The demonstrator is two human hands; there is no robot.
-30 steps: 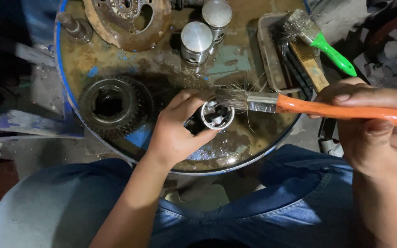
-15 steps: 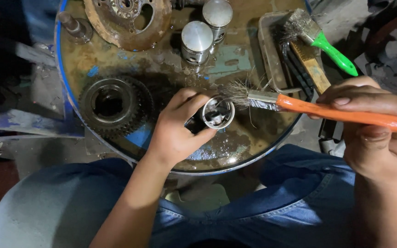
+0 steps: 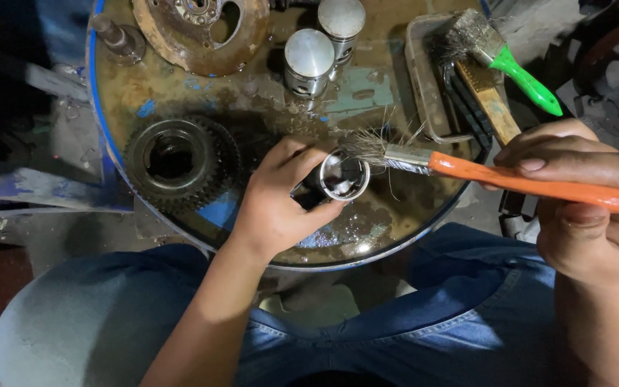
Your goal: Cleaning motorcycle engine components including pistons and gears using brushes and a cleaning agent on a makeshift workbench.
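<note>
Holding a small metal cylinder (image 3: 343, 176) between thumb and curled fingers, the left hand (image 3: 281, 204) keeps it above the wet, rusty drum top (image 3: 367, 93), with the open end of the cylinder turned up, just beyond the fingertips. The right hand (image 3: 585, 215) is closed around the orange handle of a brush (image 3: 467, 170), and the worn bristles of this brush lie at the upper right rim of the cylinder, touching it or nearly so. On the drum top, a dark gear (image 3: 177, 159) lies to the left of the left hand, two pistons (image 3: 309, 61) stand beyond it, and a green-handled brush (image 3: 499, 54) rests in a tray (image 3: 420, 79) at the right.
</note>
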